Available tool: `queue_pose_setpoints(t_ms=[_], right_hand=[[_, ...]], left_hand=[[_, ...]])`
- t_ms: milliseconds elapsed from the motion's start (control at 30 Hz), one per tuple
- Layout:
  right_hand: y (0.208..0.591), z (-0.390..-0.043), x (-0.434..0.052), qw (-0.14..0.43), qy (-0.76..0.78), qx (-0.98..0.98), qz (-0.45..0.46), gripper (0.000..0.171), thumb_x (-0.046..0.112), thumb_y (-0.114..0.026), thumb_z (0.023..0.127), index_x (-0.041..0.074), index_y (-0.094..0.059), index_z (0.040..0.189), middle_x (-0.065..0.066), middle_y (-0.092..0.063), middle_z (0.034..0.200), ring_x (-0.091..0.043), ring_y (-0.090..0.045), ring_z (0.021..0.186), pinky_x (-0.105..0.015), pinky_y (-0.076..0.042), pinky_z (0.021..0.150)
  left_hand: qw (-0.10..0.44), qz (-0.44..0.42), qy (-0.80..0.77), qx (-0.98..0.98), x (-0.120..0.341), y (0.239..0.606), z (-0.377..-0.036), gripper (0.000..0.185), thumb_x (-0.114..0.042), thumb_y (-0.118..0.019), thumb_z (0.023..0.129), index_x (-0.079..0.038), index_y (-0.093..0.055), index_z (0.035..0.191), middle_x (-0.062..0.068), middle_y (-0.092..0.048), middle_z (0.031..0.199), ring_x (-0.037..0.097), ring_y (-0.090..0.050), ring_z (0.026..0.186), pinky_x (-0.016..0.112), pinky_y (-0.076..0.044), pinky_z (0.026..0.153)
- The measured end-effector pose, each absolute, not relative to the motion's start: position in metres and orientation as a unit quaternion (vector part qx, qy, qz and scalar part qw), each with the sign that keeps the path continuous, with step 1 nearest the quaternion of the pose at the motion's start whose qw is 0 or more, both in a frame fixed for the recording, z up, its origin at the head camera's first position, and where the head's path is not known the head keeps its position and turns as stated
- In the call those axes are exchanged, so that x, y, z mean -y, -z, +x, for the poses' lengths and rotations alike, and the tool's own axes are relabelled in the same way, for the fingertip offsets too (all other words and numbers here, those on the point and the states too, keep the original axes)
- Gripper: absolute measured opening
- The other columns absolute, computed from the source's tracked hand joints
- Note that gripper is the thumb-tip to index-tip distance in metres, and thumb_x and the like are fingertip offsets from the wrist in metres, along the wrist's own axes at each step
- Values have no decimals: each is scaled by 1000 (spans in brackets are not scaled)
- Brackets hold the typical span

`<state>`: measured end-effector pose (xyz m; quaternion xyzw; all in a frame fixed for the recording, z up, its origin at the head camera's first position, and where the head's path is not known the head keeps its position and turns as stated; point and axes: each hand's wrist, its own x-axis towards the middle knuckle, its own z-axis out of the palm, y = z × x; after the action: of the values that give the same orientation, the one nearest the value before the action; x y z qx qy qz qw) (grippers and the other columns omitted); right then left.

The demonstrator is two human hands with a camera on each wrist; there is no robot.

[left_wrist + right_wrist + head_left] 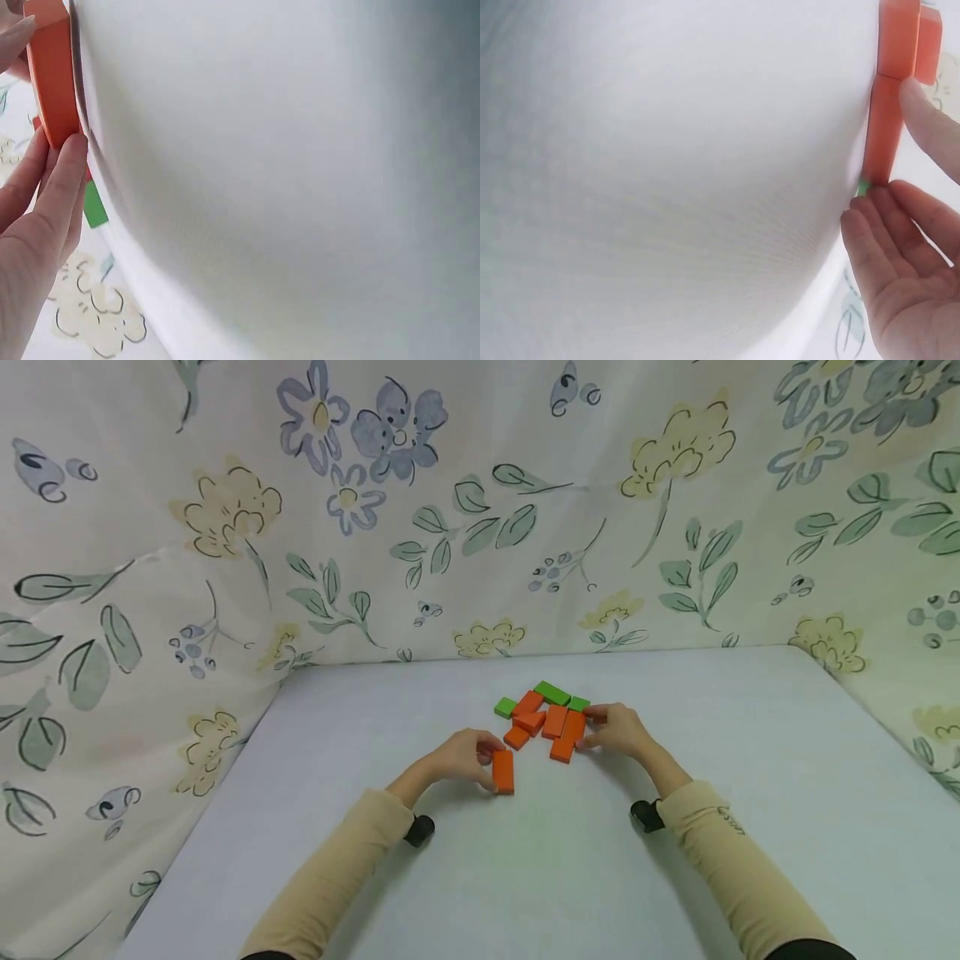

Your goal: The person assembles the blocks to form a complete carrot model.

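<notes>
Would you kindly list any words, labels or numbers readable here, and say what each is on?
Right sleeve: a small dark mark near the cuff, too small and blurred to read.
Orange blocks, green blocks, table and flowered cloth: no text visible.

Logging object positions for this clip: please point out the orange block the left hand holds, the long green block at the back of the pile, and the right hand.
Orange block [503, 772], head view, top face.
Green block [552, 692], head view, top face.
Right hand [620, 731], head view, back of hand.
</notes>
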<state>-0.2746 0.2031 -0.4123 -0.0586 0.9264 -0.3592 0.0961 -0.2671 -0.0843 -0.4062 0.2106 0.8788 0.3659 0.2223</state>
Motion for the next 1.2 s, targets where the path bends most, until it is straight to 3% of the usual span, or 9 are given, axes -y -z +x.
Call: queue_pose_setpoints(t_ms=[167,433,733,1000,1200], right_hand=[[412,-274,-204,98,361,-926,-57,66,13,-79,81,-11,-49,135,-30,-53,132,-42,-50,121,-51,-41,100],[409,-271,-207,103,359,-925,-65,66,13,-79,80,-10,-49,134,-29,-51,134,-42,-49,120,-52,-42,99],[409,-270,-214,122,359,-922,-71,65,13,-78,79,-9,-50,133,-28,-51,134,-42,-48,121,-53,-40,101],[411,-267,-218,118,391,-910,-78,61,10,-79,76,-9,-52,127,-27,-55,125,-38,-53,112,-49,-44,97],[412,-264,-224,103,452,-883,-73,60,3,-77,77,-7,-46,127,-30,-49,131,-40,-55,114,-50,-46,96]], left_hand=[[247,193,-386,-867,80,408,-262,58,-3,-86,69,-2,-61,121,5,-60,114,18,-56,102,30,-47,94],[249,97,-472,-840,80,410,-255,52,2,-82,73,2,-62,121,7,-63,108,18,-57,95,30,-49,91],[227,56,-470,-851,74,410,-246,51,5,-81,72,0,-64,119,7,-62,105,19,-54,94,31,-49,89],[219,45,-470,-854,73,410,-244,49,4,-81,73,0,-64,118,7,-61,102,19,-54,93,31,-49,87],[218,43,-474,-852,73,410,-244,50,6,-81,72,1,-64,119,8,-62,104,19,-55,95,32,-49,89]])
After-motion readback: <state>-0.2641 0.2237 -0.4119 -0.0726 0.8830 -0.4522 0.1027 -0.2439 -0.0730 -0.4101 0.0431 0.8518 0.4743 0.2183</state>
